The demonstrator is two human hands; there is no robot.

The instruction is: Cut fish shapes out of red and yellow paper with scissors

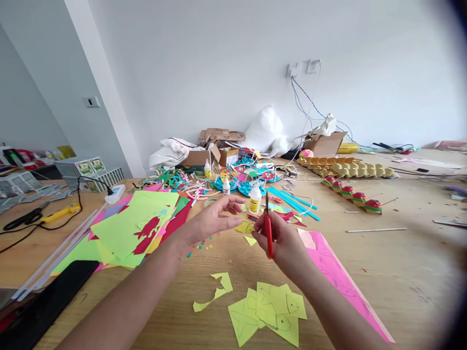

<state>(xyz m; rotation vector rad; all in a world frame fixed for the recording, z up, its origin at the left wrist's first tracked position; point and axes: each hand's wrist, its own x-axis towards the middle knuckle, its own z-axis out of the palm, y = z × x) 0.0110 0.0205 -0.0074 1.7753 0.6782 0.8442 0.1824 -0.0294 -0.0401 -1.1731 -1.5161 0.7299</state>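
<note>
Egg cartons [363, 169] on table [412, 277]; white bag [265, 127] near wall [204, 63]; cables [297, 94] hanging from sockets [293, 70].

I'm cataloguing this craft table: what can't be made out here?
All head view:
- White bottle by the scissors: label too small to read
- Pink paper strip: partly behind the right forearm
- Lower fish drawings: partly under upper yellow sheets
- Black flat object: cut off by picture edge

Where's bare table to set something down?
Widest: tabletop right of the pink strip, nearer than the pale stick; just small flecks. Smaller: between the right hand, holding red scissors, and the yellow fish drawings. Crowded: far side, with glue bottle, teal strips; left, stacked coloured paper.
</note>
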